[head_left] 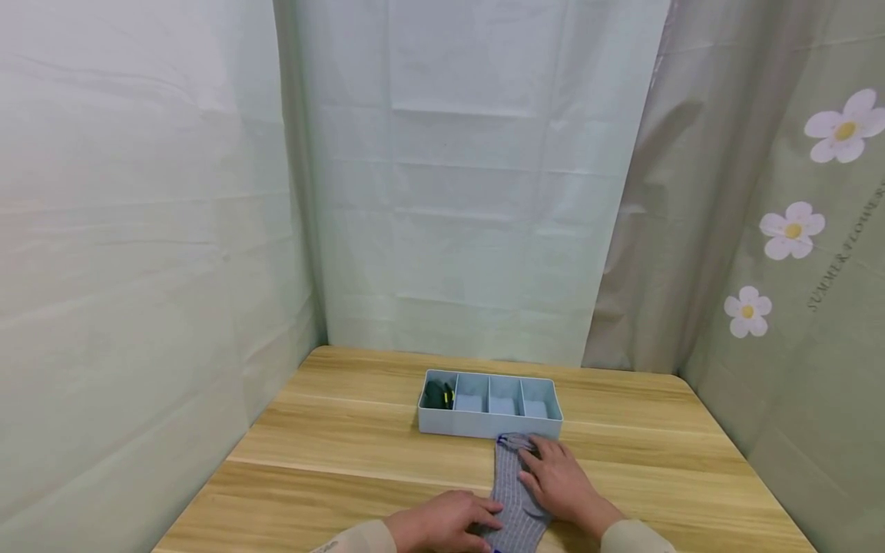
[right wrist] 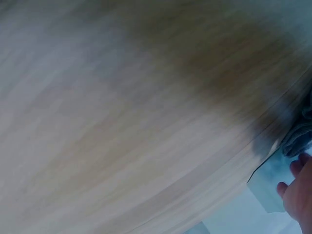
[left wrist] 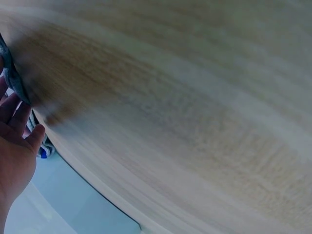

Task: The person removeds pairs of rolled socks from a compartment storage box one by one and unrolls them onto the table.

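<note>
A grey ribbed sock point(head_left: 515, 491) with blue bits at its ends lies lengthwise on the table, its far end folded close to the front of the box. My right hand point(head_left: 558, 478) rests on the sock's upper right side with fingers spread. At its lower left edge my left hand point(head_left: 449, 524) touches the fabric with extended fingers. The left wrist view catches the left hand point(left wrist: 17, 146) beside part of the sock point(left wrist: 14, 80). In the right wrist view the right hand point(right wrist: 298, 192) is partly cut off below the dark fabric of the sock point(right wrist: 298, 139).
Beyond the sock stands a light blue box point(head_left: 487, 422) with several compartments. Its leftmost one holds a dark bundle point(head_left: 437, 395) with yellow marks. The wooden table point(head_left: 332, 445) is bounded by hanging cloth point(head_left: 456, 230) at the back and sides.
</note>
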`<state>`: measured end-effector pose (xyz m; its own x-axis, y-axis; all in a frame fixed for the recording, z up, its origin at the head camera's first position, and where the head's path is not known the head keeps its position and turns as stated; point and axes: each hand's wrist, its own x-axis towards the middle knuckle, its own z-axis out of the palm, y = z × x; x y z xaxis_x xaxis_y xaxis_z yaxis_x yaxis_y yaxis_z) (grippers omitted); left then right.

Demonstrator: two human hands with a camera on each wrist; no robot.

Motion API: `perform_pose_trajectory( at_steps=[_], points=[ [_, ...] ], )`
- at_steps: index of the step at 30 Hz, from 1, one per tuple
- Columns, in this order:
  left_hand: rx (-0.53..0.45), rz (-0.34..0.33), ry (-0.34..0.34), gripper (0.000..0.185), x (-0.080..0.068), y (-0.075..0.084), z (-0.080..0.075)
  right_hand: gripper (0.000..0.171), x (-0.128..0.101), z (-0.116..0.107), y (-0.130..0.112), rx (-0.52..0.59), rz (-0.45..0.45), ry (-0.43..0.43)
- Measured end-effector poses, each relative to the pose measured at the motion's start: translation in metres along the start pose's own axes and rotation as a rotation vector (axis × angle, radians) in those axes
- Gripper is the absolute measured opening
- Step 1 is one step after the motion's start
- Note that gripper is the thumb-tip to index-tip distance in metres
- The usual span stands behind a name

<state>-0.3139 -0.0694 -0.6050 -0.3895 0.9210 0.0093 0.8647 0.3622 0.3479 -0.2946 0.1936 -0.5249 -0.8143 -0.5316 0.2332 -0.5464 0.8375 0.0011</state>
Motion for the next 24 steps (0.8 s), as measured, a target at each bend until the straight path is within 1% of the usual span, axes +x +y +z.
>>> perform_pose_trajectory(
  at_steps=[2,4,6,7,9,11,12,13,14,16,18,19,20,22,24],
  points=[
    [0.011,0.007,0.003,0.048,-0.001,0.0,0.0,0.047,0.002,0.001,0.0,0.014,0.035,0.008],
    [0.002,0.007,0.002,0.046,-0.001,0.0,-0.001,0.048,0.003,0.002,0.0,0.024,0.065,0.024],
    [-0.003,0.02,0.008,0.044,-0.002,-0.001,-0.001,0.049,0.005,0.003,0.0,0.033,0.082,0.05],
    [-0.012,0.008,0.002,0.042,-0.002,0.003,-0.004,0.048,0.006,0.003,0.001,0.036,0.086,0.063],
    [-0.022,0.025,0.011,0.04,-0.004,0.002,-0.004,0.047,0.008,0.002,0.002,0.043,0.096,0.073],
    [-0.01,0.018,0.009,0.037,-0.009,0.027,-0.026,0.046,0.008,-0.001,0.003,0.047,0.101,0.065],
    [0.007,0.014,0.015,0.035,-0.01,0.034,-0.03,0.046,0.009,-0.002,0.003,0.05,0.107,0.055],
    [0.01,0.012,0.013,0.033,-0.012,0.046,-0.041,0.045,0.009,-0.003,0.004,0.045,0.104,0.054],
    [0.023,0.028,0.023,0.032,-0.014,0.055,-0.048,0.044,0.009,-0.003,0.005,0.038,0.093,0.066],
    [0.039,0.018,0.026,0.028,-0.019,0.081,-0.07,0.042,0.008,-0.002,0.008,0.018,0.052,0.119],
    [0.066,0.031,0.046,0.025,-0.018,0.084,-0.07,0.037,0.007,0.0,0.01,-0.017,-0.018,0.199],
    [0.062,0.029,0.046,0.025,-0.019,0.092,-0.077,0.034,0.007,0.001,0.011,-0.047,-0.063,0.236],
    [0.076,0.027,0.054,0.024,-0.019,0.094,-0.078,0.032,0.006,0.001,0.012,-0.068,-0.107,0.259],
    [0.096,0.021,0.062,0.026,-0.019,0.096,-0.077,0.03,0.007,-0.001,0.012,-0.1,-0.181,0.249],
    [0.121,0.027,0.063,0.03,-0.019,0.096,-0.075,0.033,0.008,-0.003,0.01,-0.117,-0.227,0.189]
  ],
)
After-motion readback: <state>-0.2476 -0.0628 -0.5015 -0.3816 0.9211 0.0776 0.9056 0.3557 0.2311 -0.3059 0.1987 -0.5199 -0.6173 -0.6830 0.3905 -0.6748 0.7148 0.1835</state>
